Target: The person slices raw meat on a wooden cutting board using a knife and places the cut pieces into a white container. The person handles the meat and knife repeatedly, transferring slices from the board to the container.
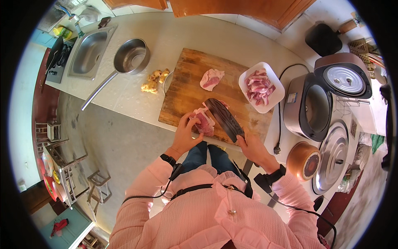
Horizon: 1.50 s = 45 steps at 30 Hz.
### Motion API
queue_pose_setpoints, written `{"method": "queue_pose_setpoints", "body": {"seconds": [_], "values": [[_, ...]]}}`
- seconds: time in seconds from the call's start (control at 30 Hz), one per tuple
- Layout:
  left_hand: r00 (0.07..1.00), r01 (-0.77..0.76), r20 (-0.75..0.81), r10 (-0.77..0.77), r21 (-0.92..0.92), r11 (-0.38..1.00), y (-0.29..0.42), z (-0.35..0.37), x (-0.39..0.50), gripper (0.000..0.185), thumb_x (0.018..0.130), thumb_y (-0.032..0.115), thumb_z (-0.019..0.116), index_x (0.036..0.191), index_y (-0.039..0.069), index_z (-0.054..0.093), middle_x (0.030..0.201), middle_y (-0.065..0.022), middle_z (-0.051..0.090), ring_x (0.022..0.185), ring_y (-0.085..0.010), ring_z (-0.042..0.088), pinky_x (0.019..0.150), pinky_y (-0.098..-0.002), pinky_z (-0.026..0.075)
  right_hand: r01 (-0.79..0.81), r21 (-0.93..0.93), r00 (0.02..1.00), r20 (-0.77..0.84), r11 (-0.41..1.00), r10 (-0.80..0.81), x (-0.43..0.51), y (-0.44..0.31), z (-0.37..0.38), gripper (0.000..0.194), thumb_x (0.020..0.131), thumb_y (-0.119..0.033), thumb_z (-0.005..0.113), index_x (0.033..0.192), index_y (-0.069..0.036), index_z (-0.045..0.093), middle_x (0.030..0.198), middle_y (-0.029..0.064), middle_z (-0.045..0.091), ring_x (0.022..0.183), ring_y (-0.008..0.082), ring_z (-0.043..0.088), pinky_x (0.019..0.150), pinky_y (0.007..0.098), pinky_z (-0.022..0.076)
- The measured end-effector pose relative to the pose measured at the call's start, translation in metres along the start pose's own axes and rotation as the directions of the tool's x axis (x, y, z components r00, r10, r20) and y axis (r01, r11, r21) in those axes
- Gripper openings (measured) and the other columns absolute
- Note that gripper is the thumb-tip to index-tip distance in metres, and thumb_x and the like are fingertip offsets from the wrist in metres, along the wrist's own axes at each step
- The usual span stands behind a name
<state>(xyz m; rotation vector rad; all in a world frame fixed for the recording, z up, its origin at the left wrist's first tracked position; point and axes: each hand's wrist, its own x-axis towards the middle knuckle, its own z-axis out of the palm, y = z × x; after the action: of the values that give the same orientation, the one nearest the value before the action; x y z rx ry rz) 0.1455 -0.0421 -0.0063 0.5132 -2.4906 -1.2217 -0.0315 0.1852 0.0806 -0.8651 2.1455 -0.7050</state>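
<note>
A wooden cutting board (186, 77) lies on the counter before me. My left hand (186, 130) grips a chunk of raw meat (205, 123) at the board's near edge, fingers on its left side. In my right hand (253, 149) is a knife with a dark, wavy-patterned blade (224, 118), its handle hidden in the grasp. The blade slants across the board just right of the chunk. A bit of cut meat shows behind the blade. Farther back on the board rests a second piece of meat (212, 79). Meat slices (260, 88) fill a white dish (276, 81) at the board's right edge.
Left of the board are ginger root (152, 82), a long-handled saucepan (132, 57) and a steel sink (90, 53). To the right stand an open rice cooker (295, 109) with its power cord, a copper-coloured pot (302, 161) and a large metal lid (334, 158).
</note>
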Motion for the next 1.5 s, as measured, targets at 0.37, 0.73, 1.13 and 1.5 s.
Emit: {"method": "queue_pose_setpoints", "body": {"seconds": [0.37,0.73,1.13,1.5], "values": [[1.000,0.023,0.009,-0.023,0.018,1.000,-0.003,0.003,-0.003,0.046,0.073,0.011,0.078,0.114,0.010,0.057,0.135,-0.0187,0.046,0.127,-0.0391,0.050,0.102,-0.0422,0.047,0.040,-0.203,0.999,0.042,0.978,-0.033,0.001,-0.013,0.007,0.026,0.103,-0.020,0.051,0.116,0.002,0.048,0.079,0.0283,0.069,0.070,0.0487,0.066,0.064,0.0583,0.0507],[1.000,-0.029,0.011,0.029,0.010,1.000,-0.001,0.005,-0.006,0.043,0.073,0.017,0.078,0.111,0.011,0.059,0.129,-0.0180,0.048,0.120,-0.0410,0.050,0.101,-0.0471,0.045,0.175,-0.349,0.984,0.021,0.921,-0.179,0.070,-0.027,0.060,0.020,0.097,-0.015,0.053,0.110,-0.001,0.048,0.079,0.0273,0.070,0.073,0.0464,0.070,0.064,0.0552,0.0554],[0.961,-0.207,0.231,0.155,0.219,0.954,0.011,0.002,0.104,0.047,0.083,0.023,0.071,0.128,0.011,0.063,0.112,-0.0144,0.066,0.111,-0.0374,0.060,0.094,-0.0457,0.049,0.045,0.060,0.939,-0.342,0.997,-0.022,0.001,0.008,-0.002,0.027,0.104,-0.021,0.055,0.115,0.004,0.051,0.078,0.0312,0.065,0.075,0.0518,0.064,0.062,0.0564,0.0466],[0.939,0.285,0.173,-0.299,0.100,0.953,0.006,-0.022,0.174,0.043,0.083,0.027,0.079,0.118,0.007,0.064,0.112,-0.0149,0.067,0.101,-0.0295,0.067,0.086,-0.0410,0.053,-0.078,0.192,0.918,-0.369,0.978,0.146,-0.054,0.034,0.028,0.026,0.104,-0.020,0.057,0.110,0.004,0.050,0.075,0.0317,0.062,0.074,0.0533,0.061,0.058,0.0547,0.0434]]}}
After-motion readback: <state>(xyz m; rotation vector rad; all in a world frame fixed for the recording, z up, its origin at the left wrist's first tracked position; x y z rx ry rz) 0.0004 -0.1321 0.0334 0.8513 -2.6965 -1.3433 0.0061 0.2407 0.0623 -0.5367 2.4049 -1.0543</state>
